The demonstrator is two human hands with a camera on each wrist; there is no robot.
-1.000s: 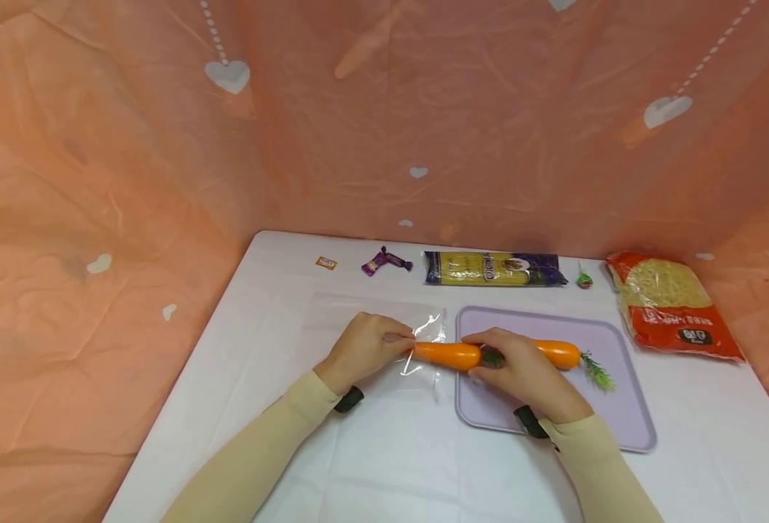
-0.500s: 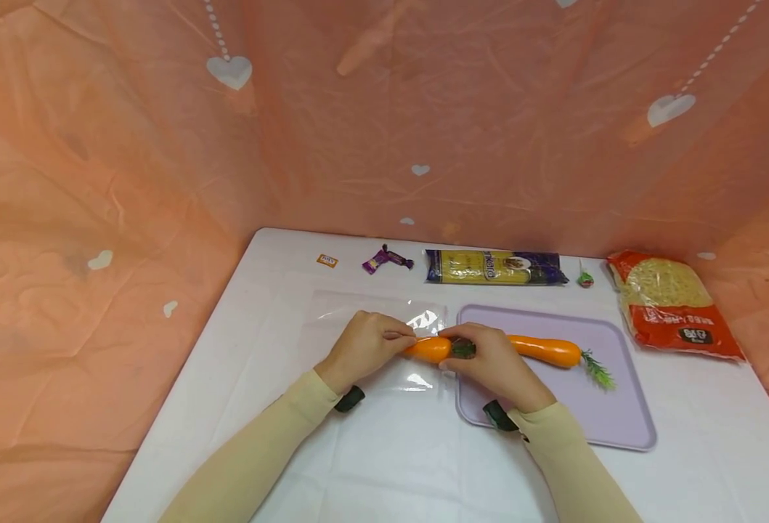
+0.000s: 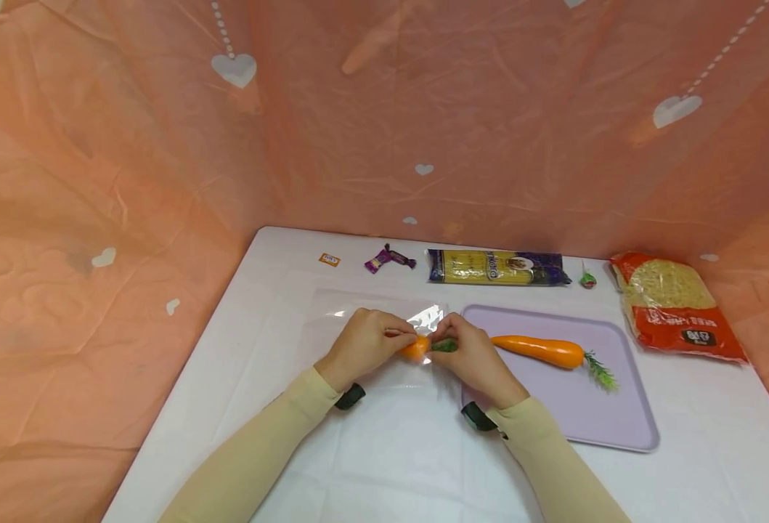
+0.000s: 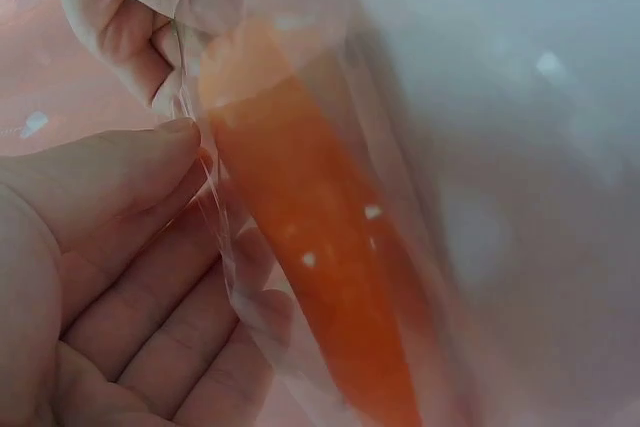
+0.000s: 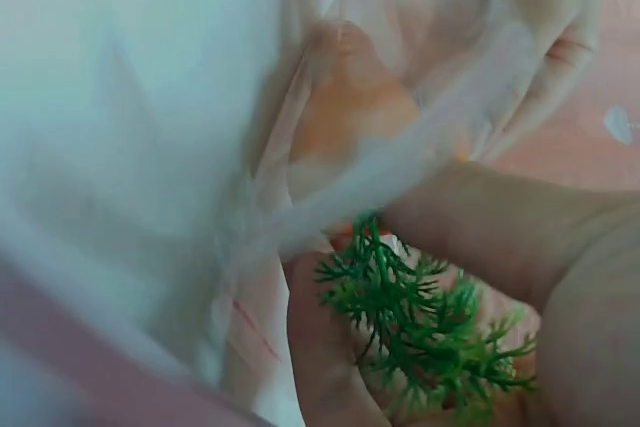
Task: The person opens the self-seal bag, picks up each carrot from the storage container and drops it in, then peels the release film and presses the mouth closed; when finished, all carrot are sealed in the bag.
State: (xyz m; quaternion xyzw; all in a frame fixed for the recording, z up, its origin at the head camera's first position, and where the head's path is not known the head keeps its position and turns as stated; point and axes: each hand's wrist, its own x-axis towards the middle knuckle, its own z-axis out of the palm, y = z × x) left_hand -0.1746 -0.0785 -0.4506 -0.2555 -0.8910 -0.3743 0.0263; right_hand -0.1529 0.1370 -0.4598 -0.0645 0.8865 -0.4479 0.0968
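Observation:
My left hand (image 3: 361,347) pinches the edge of a clear plastic bag (image 3: 335,305) that lies flat on the table. In the left wrist view the thumb and index finger grip the film, while an orange carrot (image 4: 310,217) shows through it, lying inside. My right hand (image 3: 478,367) holds the carrot at its thick end, right at the bag's mouth. Its green leafy top (image 5: 430,327) sticks out of the bag beside the palm in the right wrist view. A second carrot (image 3: 544,350) with a green top rests on the lilac tray (image 3: 645,414).
Along the back of the white table (image 3: 181,443) lie a small orange packet (image 3: 329,259), purple-wrapped candies (image 3: 389,258), a pack of pasta (image 3: 498,267) and a lollipop (image 3: 587,279). A red packet (image 3: 678,309) is at the right, past the tray. Orange cloth hangs around the table.
My right hand has moved left off the tray, pushing the carrot into the bag until mostly the thick end and green top show. My left hand stays in place, pinching the bag.

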